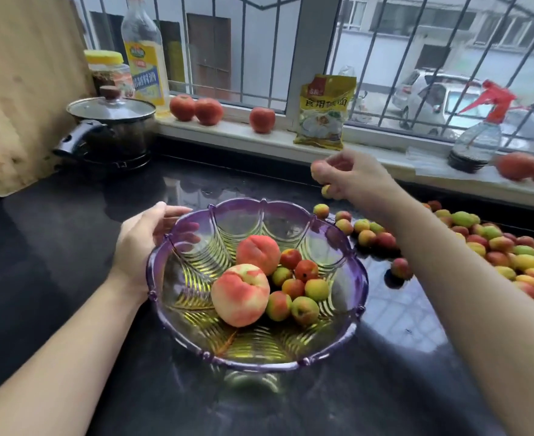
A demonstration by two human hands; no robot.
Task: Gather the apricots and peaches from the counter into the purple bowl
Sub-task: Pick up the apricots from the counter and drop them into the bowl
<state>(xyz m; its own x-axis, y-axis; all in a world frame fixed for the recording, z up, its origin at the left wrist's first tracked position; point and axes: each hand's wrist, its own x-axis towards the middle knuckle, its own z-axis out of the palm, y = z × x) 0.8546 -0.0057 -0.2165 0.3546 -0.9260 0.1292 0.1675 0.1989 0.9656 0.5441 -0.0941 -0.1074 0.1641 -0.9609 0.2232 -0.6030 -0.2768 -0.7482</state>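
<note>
Black counter (70, 234): purple bowl (328, 360) w/ peaches (240, 295), apricots (305, 309).

Left hand (147, 243) and right hand (352, 177) were bare; both forearms, entering from the lower corners, were unsleeved, without rings or wristwear.

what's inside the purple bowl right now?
Purple bowl holds two peaches and about eight apricots beside them. Any fruit hidden behind the peaches can't be seen.

One head-worn wide-angle view looks forward and down — close over the purple bowl (259, 278) on the dark counter (70, 247), with the barred window (259, 42) far ahead.
</note>
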